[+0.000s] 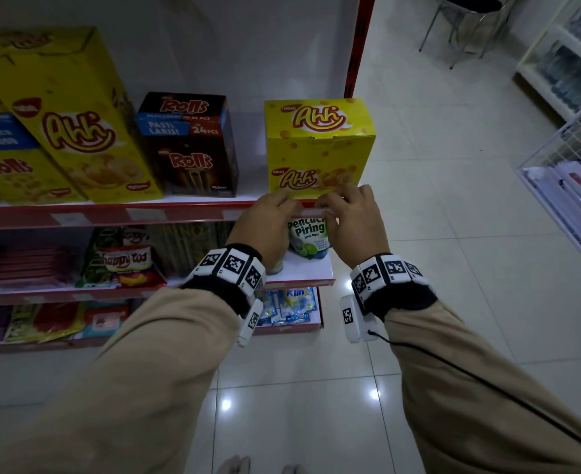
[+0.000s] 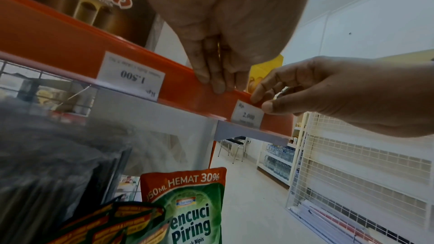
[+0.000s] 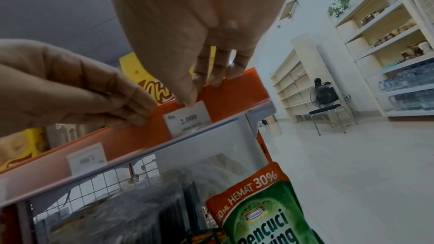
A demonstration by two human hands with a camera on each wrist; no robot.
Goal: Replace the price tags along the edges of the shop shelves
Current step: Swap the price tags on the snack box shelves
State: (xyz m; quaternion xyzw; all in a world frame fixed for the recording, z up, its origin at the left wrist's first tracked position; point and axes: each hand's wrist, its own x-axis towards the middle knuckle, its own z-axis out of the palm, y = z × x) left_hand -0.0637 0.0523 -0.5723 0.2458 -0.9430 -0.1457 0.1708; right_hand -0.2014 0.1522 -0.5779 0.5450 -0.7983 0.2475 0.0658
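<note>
A white price tag [image 2: 246,116] reading 2.000 sits in the red edge strip [image 1: 179,213] of the top shelf, near its right end. My right hand [image 2: 264,101] pinches the tag's top edge between thumb and forefinger; in the right wrist view the thumb lies on the tag [image 3: 187,120] and the other fingers hook over the strip. My left hand [image 2: 216,81] presses straight fingers against the strip just left of the tag. From the head camera, both hands [image 1: 292,206] [image 1: 326,208] meet below a yellow Ahh box [image 1: 316,148]. Another tag [image 2: 131,75], reading 1.500, sits further left.
A dark Rolls box [image 1: 190,145] and a tall yellow Ahh box [image 1: 67,114] stand on the same shelf. A green dish-soap pouch [image 1: 308,239] stands on the shelf below, under my hands. A white wire rack [image 1: 562,172] borders the tiled aisle at right.
</note>
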